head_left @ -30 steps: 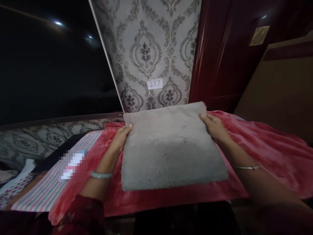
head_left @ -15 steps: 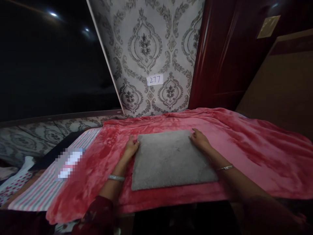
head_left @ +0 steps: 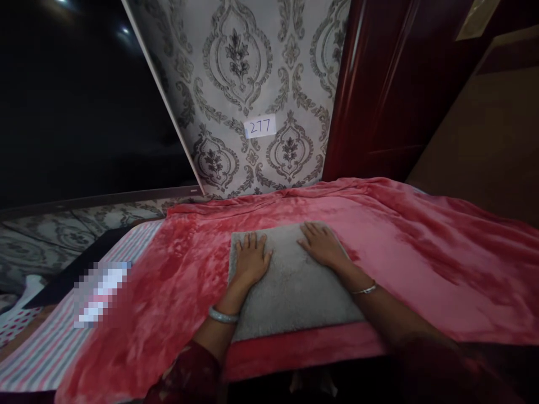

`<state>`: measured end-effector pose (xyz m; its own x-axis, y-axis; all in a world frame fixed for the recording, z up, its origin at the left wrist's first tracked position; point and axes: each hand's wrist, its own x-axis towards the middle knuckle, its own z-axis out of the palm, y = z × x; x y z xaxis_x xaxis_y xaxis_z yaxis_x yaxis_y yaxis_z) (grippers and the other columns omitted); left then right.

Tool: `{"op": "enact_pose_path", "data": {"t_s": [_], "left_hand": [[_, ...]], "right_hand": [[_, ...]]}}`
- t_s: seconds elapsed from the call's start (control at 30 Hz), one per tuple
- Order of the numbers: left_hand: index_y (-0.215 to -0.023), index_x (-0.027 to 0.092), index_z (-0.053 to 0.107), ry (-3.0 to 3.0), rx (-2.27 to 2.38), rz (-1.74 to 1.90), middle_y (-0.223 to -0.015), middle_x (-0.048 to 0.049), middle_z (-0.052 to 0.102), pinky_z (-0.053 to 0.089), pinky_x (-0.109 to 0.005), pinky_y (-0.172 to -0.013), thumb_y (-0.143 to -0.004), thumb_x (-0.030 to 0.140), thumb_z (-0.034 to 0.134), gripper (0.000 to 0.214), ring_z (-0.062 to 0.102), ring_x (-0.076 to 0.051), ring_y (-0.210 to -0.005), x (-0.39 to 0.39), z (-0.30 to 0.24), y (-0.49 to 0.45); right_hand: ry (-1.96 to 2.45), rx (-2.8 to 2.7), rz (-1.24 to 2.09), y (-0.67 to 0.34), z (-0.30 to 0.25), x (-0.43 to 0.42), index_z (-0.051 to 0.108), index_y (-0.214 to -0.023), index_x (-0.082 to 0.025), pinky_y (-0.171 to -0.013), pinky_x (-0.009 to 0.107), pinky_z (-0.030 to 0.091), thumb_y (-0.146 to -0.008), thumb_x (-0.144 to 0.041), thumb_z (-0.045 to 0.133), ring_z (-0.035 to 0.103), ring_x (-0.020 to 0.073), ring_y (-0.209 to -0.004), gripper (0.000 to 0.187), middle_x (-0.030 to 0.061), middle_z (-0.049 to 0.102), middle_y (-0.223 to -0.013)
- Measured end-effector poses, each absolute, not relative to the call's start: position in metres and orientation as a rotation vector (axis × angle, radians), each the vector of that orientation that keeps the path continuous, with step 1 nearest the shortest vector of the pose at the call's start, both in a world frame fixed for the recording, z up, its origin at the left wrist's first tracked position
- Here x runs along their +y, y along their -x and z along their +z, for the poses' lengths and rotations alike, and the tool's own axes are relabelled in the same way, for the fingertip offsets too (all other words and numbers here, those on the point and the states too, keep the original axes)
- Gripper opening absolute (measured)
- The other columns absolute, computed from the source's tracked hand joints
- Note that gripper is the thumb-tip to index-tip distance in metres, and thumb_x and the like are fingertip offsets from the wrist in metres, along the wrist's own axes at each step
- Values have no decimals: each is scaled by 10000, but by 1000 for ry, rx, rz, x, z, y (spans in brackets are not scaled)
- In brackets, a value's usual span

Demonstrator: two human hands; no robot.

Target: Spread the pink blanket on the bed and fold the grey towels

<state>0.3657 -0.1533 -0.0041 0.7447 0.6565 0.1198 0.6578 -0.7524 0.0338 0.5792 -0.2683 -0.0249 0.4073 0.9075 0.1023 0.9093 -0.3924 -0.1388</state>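
A grey plush mat [head_left: 295, 297], roughly rectangular, lies flat on a red and pink fleece blanket [head_left: 181, 275]. My left hand [head_left: 251, 259] rests palm down on its upper left part, fingers spread. On the upper right part lies my right hand [head_left: 322, 246], also flat and open, its fingertips close to the far edge. Neither hand grips anything. Beneath the palms the mat is hidden, and my right forearm covers some of its right edge.
Left of the blanket is a striped cloth [head_left: 46, 348] bearing a blurred-out patch [head_left: 103, 294]. A large dark screen [head_left: 84, 106] stands at the left. Behind are patterned wallpaper with a paper label [head_left: 260, 126], and a dark red wooden panel [head_left: 379, 95].
Both hands have moved from the mat's side edges inward onto its top and now lie flat. The camera view has shifted slightly.
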Motion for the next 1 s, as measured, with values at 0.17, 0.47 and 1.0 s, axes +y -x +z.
{"op": "enact_pose_path", "data": {"t_s": [0.17,0.47,1.0], "left_hand": [[-1549,187,401,2931,-1116,-203,-1620,-178,351,210,-622,-1205,-1012,477,349,613,271,-367,-1515,-153,-3,-368],[-1554,207,386,2962,-1118,-281,-1625,-170,344,179,-618,-1217,-1004,567,331,660,271,-323,-1521,-147,-7,-357],[-1496,304,475,3530,-308,-278,-1575,-55,458,217,-474,-1254,-1025,362,387,483,361,-182,-1487,-221,0,-309]], "right_hand": [[2596,-1355,35,-617,-39,-298,282,-1604,-160,-1188,580,248,-1031,-456,233,238,298,-1512,646,114,239,-1649],[2509,-1310,-82,-624,-58,-302,346,-1572,-169,-1136,645,297,-1006,-474,218,369,338,-1444,656,170,412,-1558],[2568,-1302,-161,-611,-39,-296,431,-1525,-172,-1087,679,324,-1002,-449,279,316,382,-1460,611,197,353,-1585]]}}
